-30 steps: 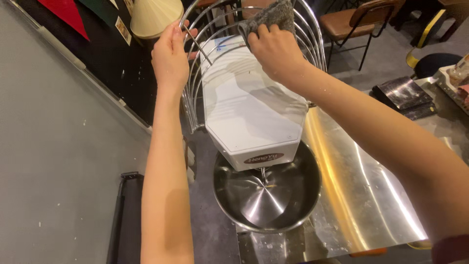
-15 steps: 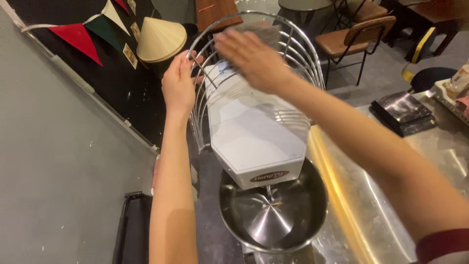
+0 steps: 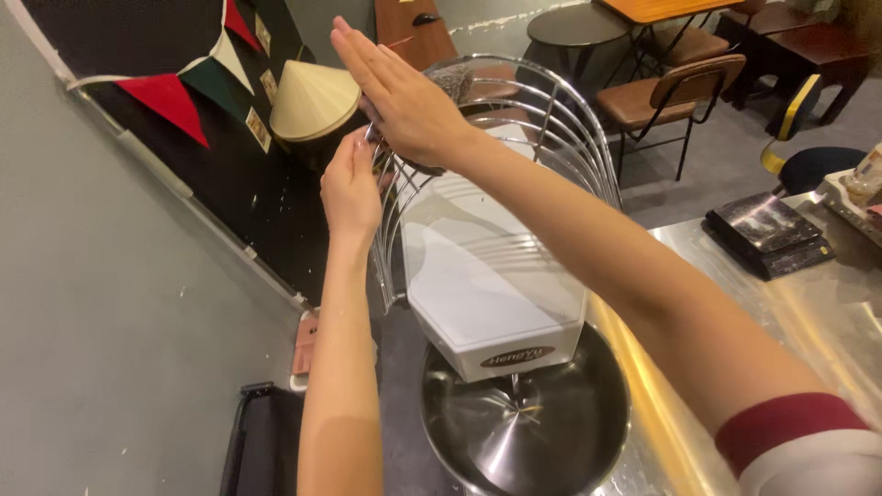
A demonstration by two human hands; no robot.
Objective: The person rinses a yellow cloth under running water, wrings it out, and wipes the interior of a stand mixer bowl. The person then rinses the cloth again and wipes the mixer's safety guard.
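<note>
A white mixer head [image 3: 478, 294] hangs over a steel bowl [image 3: 570, 432], with a curved wire guard [image 3: 560, 138] raised around it. My left hand [image 3: 349, 188] grips the guard's left-hand wires from the side. Laid flat across the guard's upper left, my right hand [image 3: 400, 96] has straight fingers and presses a grey scouring cloth [image 3: 457, 83] against the wires. Only the cloth's edge shows past the palm.
A shiny steel counter [image 3: 827, 312] runs along the right, with a black box [image 3: 767, 230] on it. Chairs [image 3: 671, 92] and tables stand behind. A conical hat [image 3: 312, 96] and bunting flags [image 3: 170, 101] hang on the dark left wall. A black bin [image 3: 262, 441] sits at lower left.
My right hand has slid with the cloth from the guard's upper right across to its upper left, ending just above my left hand. The left hand has kept its grip on the wires.
</note>
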